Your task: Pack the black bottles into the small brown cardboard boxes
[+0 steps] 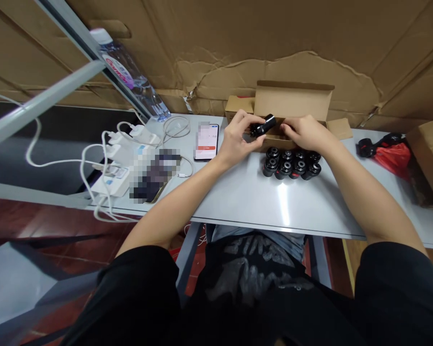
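My left hand (241,135) is closed around a short black cylindrical part (265,126), tilted with its smooth end up and to the right. It is held just over the left side of an open cardboard box (274,142). My right hand (304,132) is at the box's right side, its fingers curled in over the opening; whatever they grip is hidden. Directly in front of the box, several similar black parts (284,168) stand upright in two close rows, some showing red near the base.
Left of the box lie a lit phone (206,142) and a second, blurred phone (154,175). White chargers and cables crowd a power strip (111,180). A water bottle (129,72) leans behind the shelf frame. At right are a red plastic bag (392,156) and another carton (430,154).
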A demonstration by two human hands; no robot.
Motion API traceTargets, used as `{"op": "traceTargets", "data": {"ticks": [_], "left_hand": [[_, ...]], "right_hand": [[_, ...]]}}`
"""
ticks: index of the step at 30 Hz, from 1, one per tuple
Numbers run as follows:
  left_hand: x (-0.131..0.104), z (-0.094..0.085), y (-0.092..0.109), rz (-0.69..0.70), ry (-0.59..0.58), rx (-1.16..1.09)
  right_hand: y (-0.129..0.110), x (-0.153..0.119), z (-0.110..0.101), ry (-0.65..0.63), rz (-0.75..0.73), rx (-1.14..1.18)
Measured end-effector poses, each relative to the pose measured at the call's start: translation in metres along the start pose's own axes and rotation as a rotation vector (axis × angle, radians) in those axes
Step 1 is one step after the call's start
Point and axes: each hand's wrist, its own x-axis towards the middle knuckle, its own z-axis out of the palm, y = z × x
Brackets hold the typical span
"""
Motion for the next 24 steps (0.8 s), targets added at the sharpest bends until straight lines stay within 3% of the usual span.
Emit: {"op": "traceTargets", "data": {"ticks": [9, 14, 18, 24], "left_hand": [[-0.004, 0.004, -0.015, 0.008, 0.104, -0.095], [0.004, -0.004, -0.035, -0.053, 0.138, -0.101], [0.008, -0.003, -0.046, -0.050, 0.157, -0.081], [0.010, 0.000, -0.046, -0.011, 0.169, -0.109]], "right_hand": [[-0.012, -0.007, -0.009, 0.069, 0.059, -0.082], [-0.016, -0.007, -0.022, 0.204, 0.112, 0.077], [-0.025, -0.015, -0.027, 0.219, 0.142, 0.141], [-0.032, -0.037, -0.026, 0.343, 0.233, 0.189]]}}
